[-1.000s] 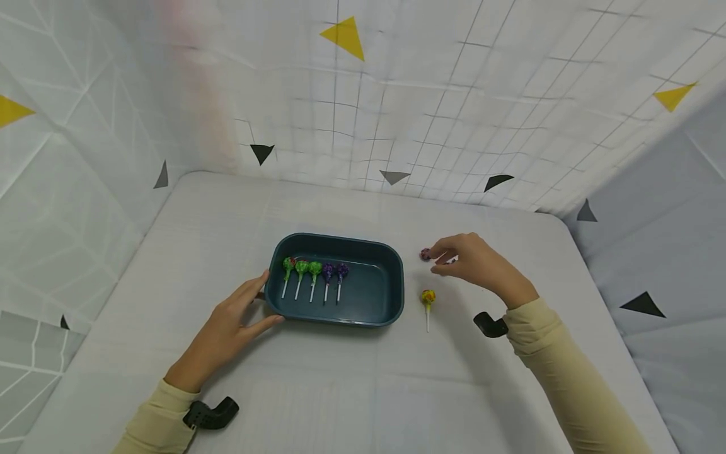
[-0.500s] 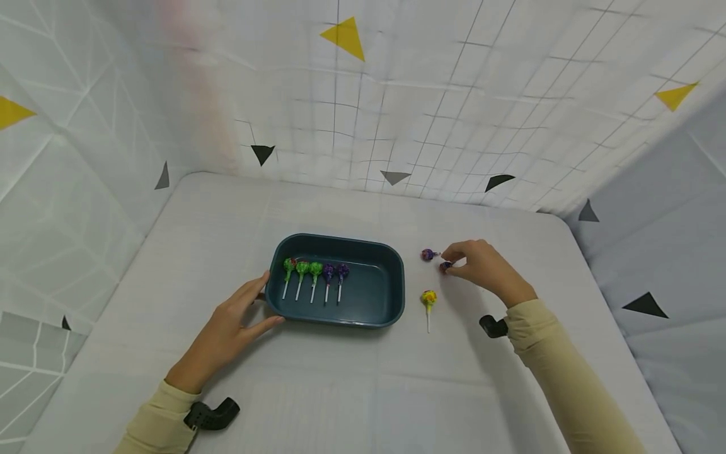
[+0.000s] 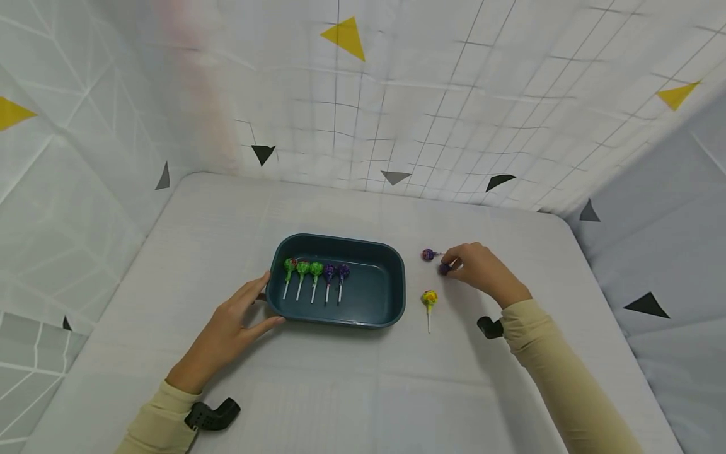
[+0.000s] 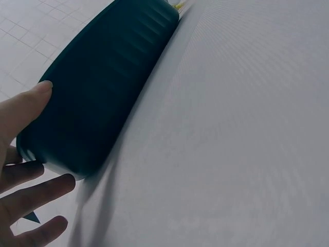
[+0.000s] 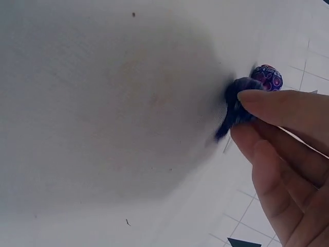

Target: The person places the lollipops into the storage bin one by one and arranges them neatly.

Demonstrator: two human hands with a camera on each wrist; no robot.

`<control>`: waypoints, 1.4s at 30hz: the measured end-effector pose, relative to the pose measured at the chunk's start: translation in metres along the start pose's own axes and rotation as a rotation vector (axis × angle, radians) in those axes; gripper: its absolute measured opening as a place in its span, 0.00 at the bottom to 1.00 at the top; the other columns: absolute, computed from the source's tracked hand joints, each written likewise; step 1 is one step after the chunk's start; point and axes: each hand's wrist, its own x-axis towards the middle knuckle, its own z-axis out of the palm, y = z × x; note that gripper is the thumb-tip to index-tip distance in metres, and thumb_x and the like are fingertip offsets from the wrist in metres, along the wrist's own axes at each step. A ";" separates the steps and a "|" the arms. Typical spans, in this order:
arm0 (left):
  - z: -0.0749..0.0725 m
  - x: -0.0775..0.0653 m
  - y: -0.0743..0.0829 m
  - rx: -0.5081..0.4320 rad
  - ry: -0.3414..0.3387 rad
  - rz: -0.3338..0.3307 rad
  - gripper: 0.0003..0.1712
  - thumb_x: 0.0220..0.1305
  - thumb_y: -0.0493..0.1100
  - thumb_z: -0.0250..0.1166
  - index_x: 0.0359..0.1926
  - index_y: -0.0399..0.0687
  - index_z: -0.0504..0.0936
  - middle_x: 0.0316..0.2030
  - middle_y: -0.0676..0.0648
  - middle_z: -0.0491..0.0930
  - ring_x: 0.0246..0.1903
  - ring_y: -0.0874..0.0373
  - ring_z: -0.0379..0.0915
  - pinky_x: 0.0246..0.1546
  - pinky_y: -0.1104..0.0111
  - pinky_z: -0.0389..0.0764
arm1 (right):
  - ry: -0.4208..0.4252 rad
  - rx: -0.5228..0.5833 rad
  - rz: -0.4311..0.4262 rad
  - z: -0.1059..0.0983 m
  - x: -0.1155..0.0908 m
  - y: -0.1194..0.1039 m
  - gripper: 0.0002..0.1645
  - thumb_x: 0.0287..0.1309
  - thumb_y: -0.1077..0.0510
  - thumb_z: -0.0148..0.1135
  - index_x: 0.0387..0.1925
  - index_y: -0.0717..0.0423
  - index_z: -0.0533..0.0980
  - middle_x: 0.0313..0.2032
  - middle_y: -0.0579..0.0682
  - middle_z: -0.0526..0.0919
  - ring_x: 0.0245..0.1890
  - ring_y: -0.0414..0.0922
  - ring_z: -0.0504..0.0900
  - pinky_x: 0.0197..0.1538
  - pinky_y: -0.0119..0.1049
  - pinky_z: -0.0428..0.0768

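Observation:
In the head view, my right hand [image 3: 481, 270] pinches a dark purple lollipop [image 3: 444, 269] between thumb and fingertips; the right wrist view shows this lollipop [image 5: 237, 98] blurred, partly covered by the thumb. Just beyond it lies another purple lollipop [image 3: 428, 255]. Nearer the front, a yellow lollipop [image 3: 429, 297] points its stick toward me. My left hand [image 3: 224, 331] rests against the left end of a dark teal tray [image 3: 374, 321], thumb at the near corner, fingers extended. Inside the tray, green lollipops [image 3: 303, 269] and purple lollipops [image 3: 343, 271] form a row on the left side.
A white-covered table [image 3: 317, 391] bears everything. Behind it hangs a white backdrop [image 3: 431, 82] with grid lines and triangles, with further sheets on both sides. Black wrist devices sit at the left cuff [image 3: 212, 415] and right cuff [image 3: 490, 327].
My right hand has shifted slightly right and toward me from the far purple lollipop, uncovering it, and now pinches the nearer purple one. My left hand and the tray stay put.

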 end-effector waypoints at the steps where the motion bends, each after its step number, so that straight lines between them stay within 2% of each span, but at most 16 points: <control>1: 0.000 0.000 0.000 0.000 -0.001 -0.001 0.56 0.56 0.47 0.80 0.80 0.45 0.60 0.72 0.41 0.71 0.69 0.42 0.72 0.64 0.48 0.78 | -0.004 0.012 0.001 0.000 0.000 0.001 0.14 0.58 0.68 0.71 0.47 0.63 0.86 0.44 0.60 0.90 0.45 0.53 0.89 0.46 0.48 0.89; 5: 0.000 0.000 0.000 0.002 -0.001 0.000 0.56 0.57 0.47 0.80 0.80 0.45 0.60 0.72 0.41 0.72 0.69 0.43 0.72 0.63 0.48 0.78 | -0.012 0.046 0.007 0.000 0.001 0.002 0.14 0.58 0.67 0.71 0.47 0.64 0.85 0.42 0.60 0.90 0.40 0.50 0.89 0.39 0.42 0.88; 12: 0.000 0.000 -0.001 0.007 0.002 0.004 0.56 0.56 0.47 0.80 0.80 0.44 0.60 0.72 0.41 0.72 0.69 0.43 0.72 0.63 0.48 0.78 | -0.014 0.018 0.033 0.000 0.000 -0.002 0.17 0.60 0.63 0.73 0.50 0.65 0.84 0.41 0.58 0.90 0.39 0.48 0.88 0.42 0.43 0.88; 19: 0.000 0.000 -0.001 -0.005 0.000 0.006 0.55 0.57 0.47 0.79 0.80 0.45 0.60 0.72 0.42 0.71 0.69 0.44 0.72 0.64 0.49 0.77 | 0.019 -0.014 0.027 0.002 -0.002 -0.004 0.13 0.62 0.56 0.73 0.42 0.63 0.86 0.35 0.54 0.90 0.36 0.47 0.86 0.39 0.44 0.86; 24: 0.000 0.000 -0.001 -0.006 -0.001 0.007 0.54 0.58 0.47 0.79 0.80 0.44 0.60 0.72 0.43 0.72 0.69 0.45 0.72 0.64 0.50 0.77 | 0.017 -0.018 0.051 0.001 -0.002 -0.003 0.16 0.63 0.53 0.73 0.43 0.63 0.86 0.34 0.53 0.89 0.34 0.46 0.84 0.38 0.42 0.85; 30: 0.001 0.000 -0.002 -0.003 0.000 0.007 0.54 0.58 0.48 0.79 0.80 0.45 0.60 0.72 0.43 0.72 0.69 0.45 0.72 0.64 0.50 0.76 | 0.028 -0.007 0.037 0.003 -0.002 -0.001 0.22 0.62 0.53 0.74 0.51 0.64 0.84 0.41 0.57 0.90 0.41 0.51 0.88 0.43 0.46 0.88; 33: 0.001 0.000 -0.002 -0.004 0.002 0.012 0.55 0.58 0.48 0.79 0.80 0.45 0.60 0.72 0.43 0.72 0.69 0.45 0.72 0.64 0.50 0.76 | 0.022 0.020 0.029 0.005 -0.001 0.000 0.22 0.62 0.54 0.73 0.53 0.63 0.84 0.44 0.58 0.90 0.45 0.52 0.88 0.46 0.48 0.89; 42: 0.001 0.000 -0.002 0.000 0.000 0.019 0.55 0.57 0.48 0.79 0.80 0.45 0.60 0.72 0.42 0.71 0.70 0.44 0.71 0.65 0.51 0.76 | 0.012 0.042 0.030 0.008 0.001 0.001 0.17 0.62 0.55 0.73 0.50 0.59 0.86 0.43 0.56 0.90 0.44 0.51 0.88 0.45 0.46 0.89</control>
